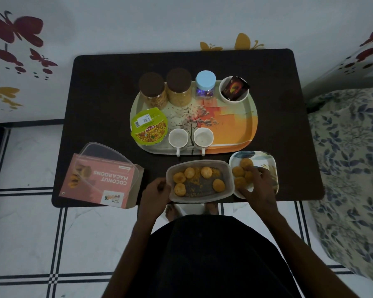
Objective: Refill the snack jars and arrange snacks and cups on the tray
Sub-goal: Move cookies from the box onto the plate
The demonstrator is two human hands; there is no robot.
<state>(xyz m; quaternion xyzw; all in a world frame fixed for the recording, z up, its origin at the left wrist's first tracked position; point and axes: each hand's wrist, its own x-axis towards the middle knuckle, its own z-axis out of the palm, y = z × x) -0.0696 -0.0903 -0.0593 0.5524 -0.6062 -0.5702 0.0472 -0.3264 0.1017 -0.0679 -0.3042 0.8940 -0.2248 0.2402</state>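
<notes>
Left hand (157,191) curled on the left end wall of the clear plastic container (199,181), gripping its rim near the front edge of the dark table (108,87). Right hand (257,183) lowered over the small square plate (265,159) at the front right, fingers bent down onto the macaroons (241,171) there; cannot tell whether one is actually pinched. Five more macaroons and crumbs inside the container, long axis running left to right along the front edge, just beside the plate.

At the front left corner, a pink box (99,179) reading "COCONUT MACAROONS", upside down to the wearer, with a clear lid (108,155) lying on it.

On the tray (241,130) at mid-table: "BIKAJI" snack cup (149,127) at its left edge, two white cups (191,138) along the front edge with handles pointing toward the wearer, two brown-lidded jars (166,89), a blue-lidded jar (205,84) and a white bowl (234,90) holding a dark packet along the back edge.
</notes>
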